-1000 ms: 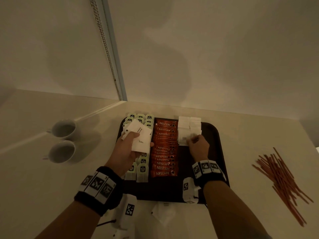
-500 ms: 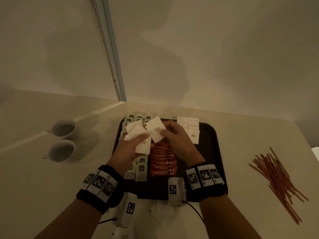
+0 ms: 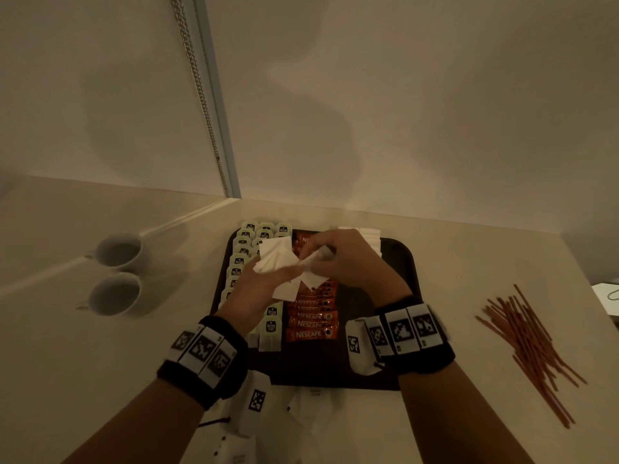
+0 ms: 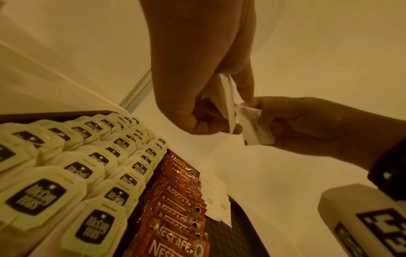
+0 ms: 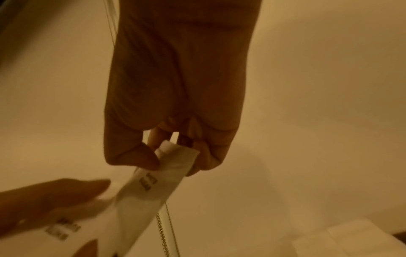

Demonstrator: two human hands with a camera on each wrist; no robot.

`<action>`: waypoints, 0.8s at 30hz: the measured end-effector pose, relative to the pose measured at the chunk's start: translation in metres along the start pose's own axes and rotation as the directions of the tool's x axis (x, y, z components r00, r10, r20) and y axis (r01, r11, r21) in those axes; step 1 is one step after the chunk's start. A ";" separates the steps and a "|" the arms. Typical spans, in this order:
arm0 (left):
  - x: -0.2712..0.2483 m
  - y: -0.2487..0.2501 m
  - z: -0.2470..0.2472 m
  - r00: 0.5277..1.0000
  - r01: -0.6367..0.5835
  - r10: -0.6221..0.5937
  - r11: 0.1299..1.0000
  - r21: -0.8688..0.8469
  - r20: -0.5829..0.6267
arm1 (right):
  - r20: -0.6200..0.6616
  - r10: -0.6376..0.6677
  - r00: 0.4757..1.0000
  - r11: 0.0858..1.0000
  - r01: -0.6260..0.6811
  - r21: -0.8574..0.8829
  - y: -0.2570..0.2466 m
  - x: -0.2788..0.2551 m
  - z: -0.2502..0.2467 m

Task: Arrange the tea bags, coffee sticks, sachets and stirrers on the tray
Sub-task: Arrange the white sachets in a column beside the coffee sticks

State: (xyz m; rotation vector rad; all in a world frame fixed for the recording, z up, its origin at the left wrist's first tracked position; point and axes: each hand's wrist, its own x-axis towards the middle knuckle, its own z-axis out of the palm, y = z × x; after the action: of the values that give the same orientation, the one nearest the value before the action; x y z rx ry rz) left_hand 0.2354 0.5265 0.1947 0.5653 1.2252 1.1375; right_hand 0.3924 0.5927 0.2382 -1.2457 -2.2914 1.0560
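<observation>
My left hand grips a fanned bunch of white sugar sachets above the dark tray. My right hand meets it and pinches one sachet between thumb and fingertips; in the left wrist view this sachet touches the bunch. On the tray lie rows of tea bags at the left, orange coffee sticks in the middle and white sachets at the back right, partly hidden by my right hand. A loose pile of brown stirrers lies on the counter, right of the tray.
Two white cups stand on the counter left of the tray. A wall rises right behind the tray, with a hanging bead chain. A white object sits at the far right edge.
My right hand left the sachet row at the tray's back right, came across to my left hand and took hold of a sachet at the bunch. My left hand stayed in place.
</observation>
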 end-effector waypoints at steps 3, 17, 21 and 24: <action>0.001 -0.002 0.001 1.000 0.021 -0.021 1.000 0.002 -0.010 | -0.054 0.041 0.998 0.988 -0.032 0.154 0.004 0.002 0.002; 0.005 -0.011 0.000 0.993 0.082 -0.102 0.955 -0.286 -0.058 | -0.117 0.497 0.860 0.546 -0.205 0.813 0.056 -0.038 0.027; 0.006 -0.009 -0.007 0.996 0.056 -0.079 0.929 -0.365 -0.047 | -0.234 0.674 0.701 0.606 -0.342 0.718 0.110 -0.052 0.021; 0.006 -0.004 -0.005 0.995 0.047 -0.077 0.913 -0.405 -0.056 | -0.303 0.737 0.604 0.638 -0.474 0.607 0.144 -0.054 0.022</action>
State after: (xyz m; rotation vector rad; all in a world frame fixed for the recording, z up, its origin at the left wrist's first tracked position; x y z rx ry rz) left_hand 0.2316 0.5294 0.1871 0.1720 1.0192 1.3205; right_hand 0.4938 0.5883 0.1203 -1.8800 -1.0583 1.1748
